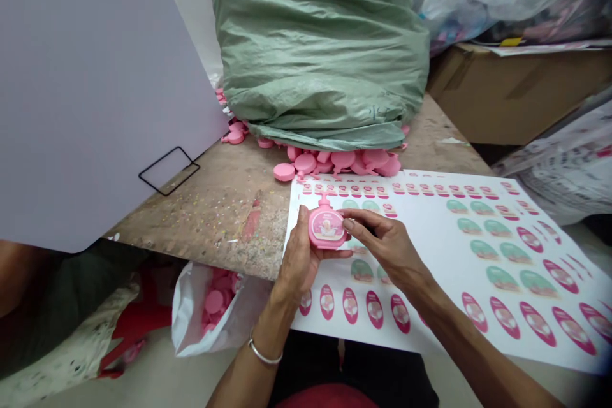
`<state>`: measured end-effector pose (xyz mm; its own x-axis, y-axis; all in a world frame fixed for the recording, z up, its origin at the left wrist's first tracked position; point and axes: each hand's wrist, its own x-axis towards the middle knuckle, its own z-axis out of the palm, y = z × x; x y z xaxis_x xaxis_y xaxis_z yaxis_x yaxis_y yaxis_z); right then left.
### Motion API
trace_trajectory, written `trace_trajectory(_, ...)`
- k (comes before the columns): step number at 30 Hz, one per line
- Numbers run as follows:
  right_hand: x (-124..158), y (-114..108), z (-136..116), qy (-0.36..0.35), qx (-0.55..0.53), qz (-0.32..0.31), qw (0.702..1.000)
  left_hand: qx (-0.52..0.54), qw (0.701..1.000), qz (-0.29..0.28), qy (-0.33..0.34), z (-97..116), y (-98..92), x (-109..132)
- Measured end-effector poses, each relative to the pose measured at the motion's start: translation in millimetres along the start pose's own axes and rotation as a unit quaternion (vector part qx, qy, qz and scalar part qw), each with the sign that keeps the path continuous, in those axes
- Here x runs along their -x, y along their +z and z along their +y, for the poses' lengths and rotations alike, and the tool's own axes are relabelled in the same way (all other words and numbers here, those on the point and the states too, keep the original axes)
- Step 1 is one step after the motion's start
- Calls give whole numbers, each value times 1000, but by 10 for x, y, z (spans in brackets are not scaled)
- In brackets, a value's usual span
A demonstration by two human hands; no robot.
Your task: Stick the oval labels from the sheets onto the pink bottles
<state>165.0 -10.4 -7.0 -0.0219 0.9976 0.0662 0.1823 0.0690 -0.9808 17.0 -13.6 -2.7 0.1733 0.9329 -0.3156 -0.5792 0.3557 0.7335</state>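
Observation:
My left hand (302,255) is wrapped round a pink toy bottle (327,227), a flat round one with a pump-shaped top. An oval label with a picture on it covers the front of the bottle. From the right, the thumb and forefinger of my right hand (377,239) close on the bottle's edge, by the label's rim. Beneath both hands lies a white sticker sheet (423,229) printed with pink ovals, green half-round labels and small pink labels. Part of the sheet is hidden under my hands.
A big green sack (320,44) stands at the back of the wooden table (224,204), with pink toy bottles (342,160) spilling out below it. A white bag (191,312) of pink pieces hangs low at left. A cardboard box (526,86) is at right, a pale panel (95,89) at left.

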Motion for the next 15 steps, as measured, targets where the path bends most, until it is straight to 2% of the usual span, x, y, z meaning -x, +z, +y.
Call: trace_trajectory(15, 14, 42, -44, -14, -5, 2, 1000, -1, 1000, 1, 9, 17, -21, 26)
